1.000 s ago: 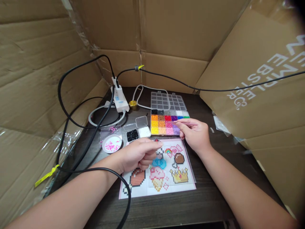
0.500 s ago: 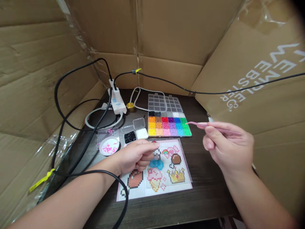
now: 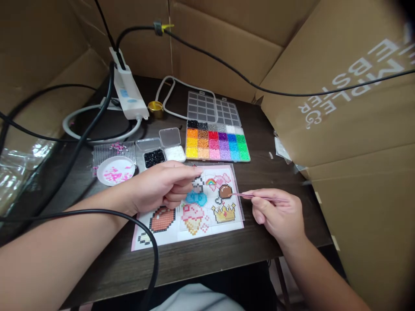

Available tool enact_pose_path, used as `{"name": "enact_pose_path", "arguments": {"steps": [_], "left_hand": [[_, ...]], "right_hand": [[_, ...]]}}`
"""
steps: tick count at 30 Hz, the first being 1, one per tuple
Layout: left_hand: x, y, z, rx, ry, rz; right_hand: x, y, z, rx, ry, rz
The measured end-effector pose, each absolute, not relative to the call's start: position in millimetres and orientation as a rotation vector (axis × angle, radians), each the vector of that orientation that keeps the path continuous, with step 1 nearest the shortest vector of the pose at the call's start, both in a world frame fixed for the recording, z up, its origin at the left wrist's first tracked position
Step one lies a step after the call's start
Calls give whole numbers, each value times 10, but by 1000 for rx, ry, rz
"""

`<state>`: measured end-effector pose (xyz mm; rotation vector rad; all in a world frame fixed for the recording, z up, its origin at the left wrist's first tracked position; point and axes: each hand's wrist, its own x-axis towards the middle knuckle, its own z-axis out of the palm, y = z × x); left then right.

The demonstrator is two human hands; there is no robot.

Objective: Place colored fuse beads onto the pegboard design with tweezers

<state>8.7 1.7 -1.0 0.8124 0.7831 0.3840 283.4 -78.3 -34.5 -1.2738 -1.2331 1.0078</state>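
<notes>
My right hand (image 3: 277, 214) pinches pink tweezers (image 3: 259, 198). Their tip reaches the brown drumstick picture (image 3: 226, 191) on the pattern sheet (image 3: 192, 238); whether a bead is in it is too small to tell. Over the sheet's upper left part, my left hand (image 3: 168, 183) is closed with curled fingers. Its inner side is hidden, so I cannot make out what it holds, if anything. A clear pegboard (image 3: 239, 202) lies over the sheet's right part, above a crown picture (image 3: 224, 213) and an ice cream picture (image 3: 193, 219).
Behind the sheet stands an open bead box (image 3: 218, 140) with many colours. Small cases of black beads (image 3: 154, 158) and white beads (image 3: 175, 153), plus a dish (image 3: 103, 176) of pink beads, are at left. A black cable (image 3: 152, 250) crosses my left forearm. Cardboard walls (image 3: 223, 52) surround the table.
My right hand has brought the tweezers from the green beads, down and left, to the drumstick picture. My left hand keeps its place over the sheet. The view has tilted downward.
</notes>
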Motion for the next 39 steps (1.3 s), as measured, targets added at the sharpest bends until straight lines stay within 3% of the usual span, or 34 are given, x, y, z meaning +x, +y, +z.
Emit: {"name": "enact_pose_path", "arguments": {"steps": [39], "left_hand": [[140, -5, 29, 833, 819, 402]], "right_hand": [[2691, -779, -272, -1332, -1476, 1017]]}}
